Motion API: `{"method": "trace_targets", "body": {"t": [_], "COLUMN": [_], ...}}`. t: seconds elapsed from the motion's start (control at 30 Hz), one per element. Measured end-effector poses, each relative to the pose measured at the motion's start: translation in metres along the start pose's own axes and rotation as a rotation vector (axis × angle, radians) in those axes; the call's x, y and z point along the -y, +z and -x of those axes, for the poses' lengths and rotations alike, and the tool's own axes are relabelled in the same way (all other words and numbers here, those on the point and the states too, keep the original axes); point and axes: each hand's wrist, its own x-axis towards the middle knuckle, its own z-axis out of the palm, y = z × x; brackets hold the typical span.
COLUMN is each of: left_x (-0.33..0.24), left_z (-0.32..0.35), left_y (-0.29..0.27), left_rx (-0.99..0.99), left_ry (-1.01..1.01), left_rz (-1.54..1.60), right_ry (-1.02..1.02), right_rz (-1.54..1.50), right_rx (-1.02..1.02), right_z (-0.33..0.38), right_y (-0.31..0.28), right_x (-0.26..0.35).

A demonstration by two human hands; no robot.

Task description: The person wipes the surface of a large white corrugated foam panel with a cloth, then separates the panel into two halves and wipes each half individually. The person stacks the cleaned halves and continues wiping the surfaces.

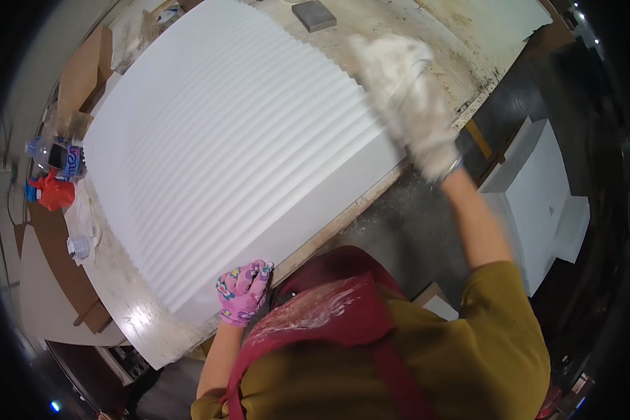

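A large white panel (238, 140) with rows of parallel ridges lies on the worktable, its smooth side face toward me. At the panel's near left corner, my left hand (243, 290), in a pink flowered glove, rests against that side face. Its fingers are curled in, and what they hold, if anything, is hidden. My right hand (416, 112), in a whitish work glove, is beside the panel's right end. Motion smears its fingers, so I cannot tell whether it holds something or touches the panel.
A small grey block (313, 15) lies on the worktable (136, 325) beyond the panel. Along the left stand a clear bottle (57, 157), a red container (52, 191) and a small clear plastic container (78, 246). White boards (539, 203) stand at the right, below the table's edge.
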Motion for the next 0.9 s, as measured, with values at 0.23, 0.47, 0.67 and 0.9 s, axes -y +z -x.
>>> {"method": "trace_targets", "body": {"t": [0.23,0.47,0.67,0.9], "left_x": [0.0,0.005,0.005,0.006], "left_z": [0.001,-0.003,0.0,-0.002], "left_y": [-0.005,0.003,-0.001,-0.001], "left_rx": [0.032,-0.101,0.016,-0.051], "left_ry": [0.009,0.039,0.01,0.051], "left_rz": [-0.057,0.096,0.113,0.112], "right_ry": [0.231,0.22,-0.058,0.0], "right_rz": [-0.181,-0.051,-0.517,0.129], "right_rx": [0.143,0.038,-0.049,-0.084], "right_z": [0.075,0.066,0.105,0.098], "right_y": [0.076,0.032,-0.045,-0.015], "right_x": [-0.011,-0.004,0.191,0.122]}}
